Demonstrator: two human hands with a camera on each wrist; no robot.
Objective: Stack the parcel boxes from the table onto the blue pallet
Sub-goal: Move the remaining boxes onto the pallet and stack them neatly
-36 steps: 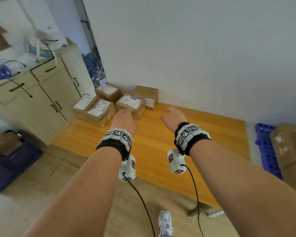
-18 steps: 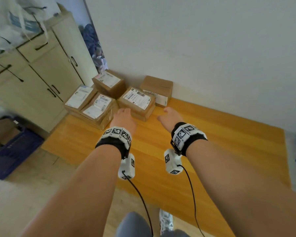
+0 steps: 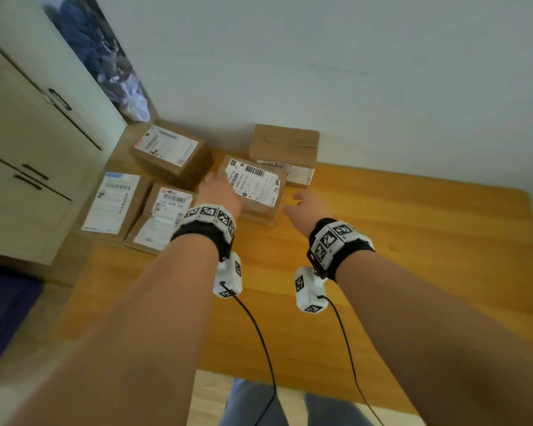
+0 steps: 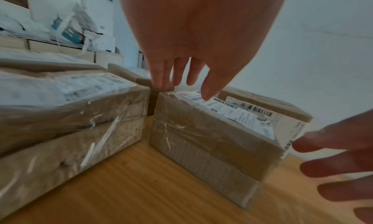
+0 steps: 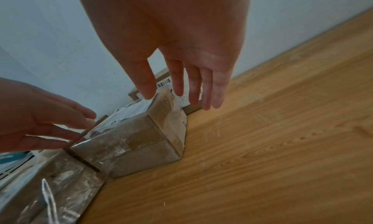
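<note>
Several brown parcel boxes sit at the far left of the wooden table (image 3: pixel 413 241). The nearest one, a taped labelled box (image 3: pixel 256 192) (image 4: pixel 212 139) (image 5: pixel 141 135), lies between my hands. My left hand (image 3: pixel 217 190) (image 4: pixel 181 74) is open, with straight fingers over the box's left top edge. My right hand (image 3: pixel 303 206) (image 5: pixel 181 92) is open just right of the box, fingers spread beside its right face. I cannot tell whether either hand touches it. The blue pallet is out of view.
Behind the labelled box stand a plain box (image 3: pixel 283 149) against the wall and another labelled box (image 3: pixel 171 155). Two flat parcels (image 3: pixel 113 201) (image 3: pixel 163 219) lie to its left. A cream cabinet (image 3: pixel 28 149) adjoins the table's left end. A dark blue crate (image 3: pixel 0 309) sits on the floor.
Both hands have reached forward and now flank the nearest labelled box. The view has moved closer and to the left, so the blue pallet has left the frame.
</note>
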